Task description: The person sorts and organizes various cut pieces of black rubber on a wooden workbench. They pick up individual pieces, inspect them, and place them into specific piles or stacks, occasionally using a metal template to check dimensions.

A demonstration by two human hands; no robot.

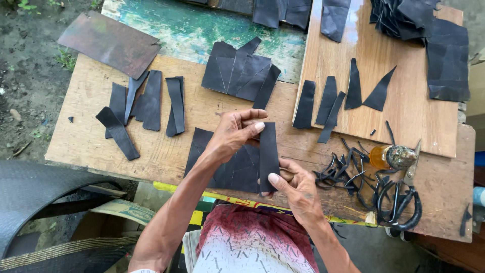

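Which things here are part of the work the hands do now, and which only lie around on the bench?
In hand:
- black rubber strip, gripped at its top by the left hand and at its bottom by the right hand
- dark rubber pieces just under the hands

Lying about:
- scissors
- amber bottle
- thin rubber trimmings
- cut strips at left
- wooden board

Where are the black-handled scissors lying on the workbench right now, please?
In the head view the scissors lie at the bench's right end, near its front edge, beside the tangle of black trimmings and right of the right hand.
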